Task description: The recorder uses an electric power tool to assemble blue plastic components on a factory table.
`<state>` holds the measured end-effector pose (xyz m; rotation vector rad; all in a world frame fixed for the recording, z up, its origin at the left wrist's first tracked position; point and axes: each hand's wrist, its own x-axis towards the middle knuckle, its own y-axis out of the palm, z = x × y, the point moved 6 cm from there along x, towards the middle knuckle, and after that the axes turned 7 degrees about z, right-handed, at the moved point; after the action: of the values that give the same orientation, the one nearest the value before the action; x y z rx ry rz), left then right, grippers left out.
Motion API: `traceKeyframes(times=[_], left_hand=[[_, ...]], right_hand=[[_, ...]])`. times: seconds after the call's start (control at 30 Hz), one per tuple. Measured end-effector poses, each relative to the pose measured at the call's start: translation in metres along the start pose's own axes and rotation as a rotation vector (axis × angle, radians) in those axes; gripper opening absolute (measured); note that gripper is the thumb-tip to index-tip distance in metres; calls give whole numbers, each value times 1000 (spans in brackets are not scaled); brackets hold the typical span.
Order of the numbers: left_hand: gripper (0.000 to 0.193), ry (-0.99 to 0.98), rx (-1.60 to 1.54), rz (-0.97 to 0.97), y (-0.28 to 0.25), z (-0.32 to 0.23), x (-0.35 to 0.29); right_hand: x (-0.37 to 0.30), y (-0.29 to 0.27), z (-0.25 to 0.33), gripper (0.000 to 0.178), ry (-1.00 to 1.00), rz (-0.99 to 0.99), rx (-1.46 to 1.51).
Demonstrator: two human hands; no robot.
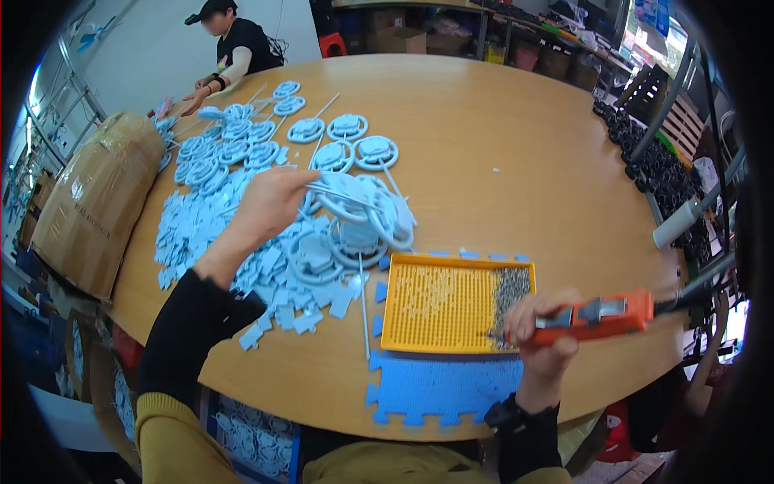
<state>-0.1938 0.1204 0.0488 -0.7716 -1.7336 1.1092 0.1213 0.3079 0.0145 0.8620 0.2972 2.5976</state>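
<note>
Steady the blue ringed part (351, 192), pinched in the left grip (270, 200) above the bench (564, 177), while the right grip (547, 332), clamped round the orange driver (597, 317), meets single screws (512, 289) squarely at the yellow tray (447, 350).

Taped brown carton (97, 202) at left, red stool (331, 45) and cardboard box (399, 40) at back, white cylinder (676, 225) at right

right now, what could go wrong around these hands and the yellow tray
The right hand, gripping an orange tool at the yellow tray, might scatter its small metal pieces. The blue round part in the left hand could catch on others close by. The dark left cuff, near loose flat blue pieces, may drag some.
</note>
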Motion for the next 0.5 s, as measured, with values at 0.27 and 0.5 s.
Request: traceKeyframes(times=[0.27,0.5], left_hand=[[27,-639,-559,-64,-2,-25,-221],[33,-505,-234,-42,41,-74,-294]], right_hand=[[3,-14,-33,51,45,-121,-2],[21,-20,-41,47,-42,-149,-116]])
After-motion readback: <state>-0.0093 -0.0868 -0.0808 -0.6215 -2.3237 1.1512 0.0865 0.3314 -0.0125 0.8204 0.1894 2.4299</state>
